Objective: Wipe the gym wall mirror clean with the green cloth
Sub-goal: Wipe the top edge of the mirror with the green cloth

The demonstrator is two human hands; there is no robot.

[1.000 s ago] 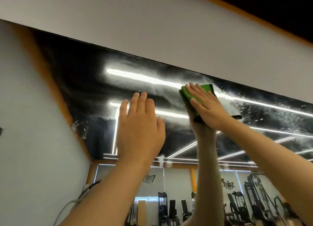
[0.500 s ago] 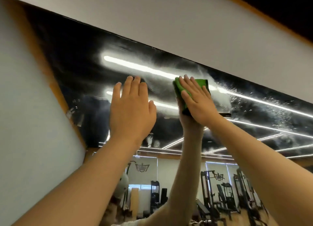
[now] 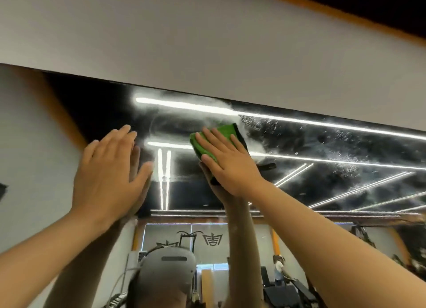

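Head view, right hand (image 3: pixel 228 162) flat, fingers straight, pressing green cloth (image 3: pixel 215 138) on mirror (image 3: pixel 322 150), left hand (image 3: pixel 108 169) open against glass

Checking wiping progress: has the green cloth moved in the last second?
Yes, the cloth slid slightly right along the mirror, up to the edge of the droplets.

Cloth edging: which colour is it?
Black, bordering the green cloth; it shows best in the head view.
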